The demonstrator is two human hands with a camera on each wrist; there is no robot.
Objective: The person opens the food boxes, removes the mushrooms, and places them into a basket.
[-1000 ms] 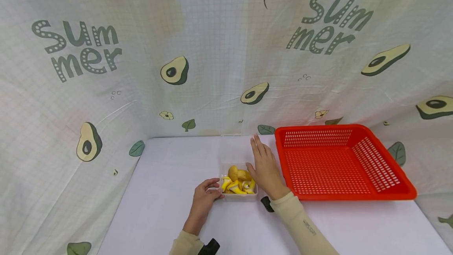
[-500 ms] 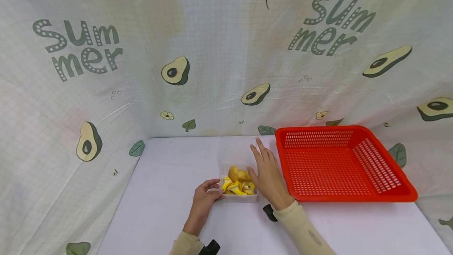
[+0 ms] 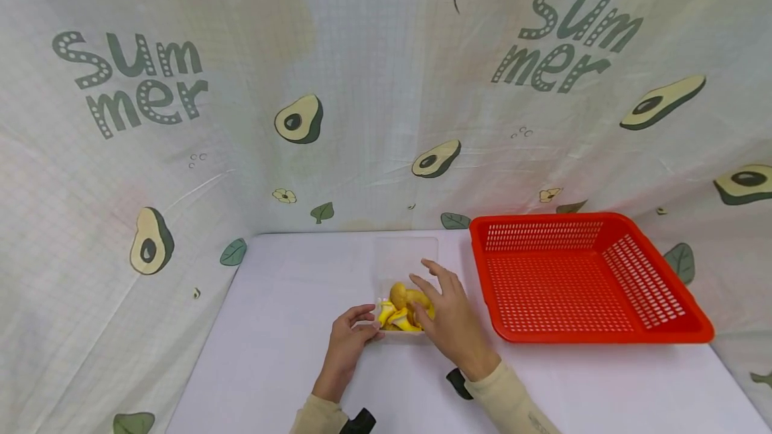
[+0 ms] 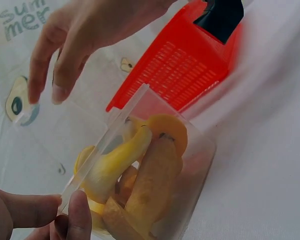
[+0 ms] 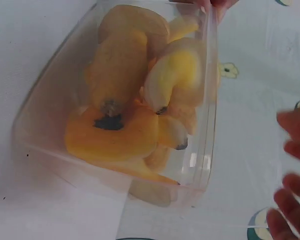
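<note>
A clear plastic box [image 3: 401,338] filled with several yellow mushrooms [image 5: 117,70] stands on the white table, its clear lid [image 3: 405,256] folded back behind it. My left hand [image 3: 350,343] pinches the box's left rim between thumb and finger, as the left wrist view shows. Over the box's right side hovers my right hand [image 3: 452,317], fingers spread and slightly bent, holding nothing. In the head view it hides part of the mushrooms. From the left wrist, that hand [image 4: 85,40] appears above the box, apart from the mushrooms.
To the right of the box stands a red perforated plastic basket [image 3: 561,286], close to my right forearm. A patterned cloth [image 3: 362,86] with avocado prints hangs behind the table [image 3: 289,286] and along its sides.
My right hand has drawn back from over the lid toward the box and lowered over the mushrooms, uncovering more of the lid. The left hand stays at the rim.
</note>
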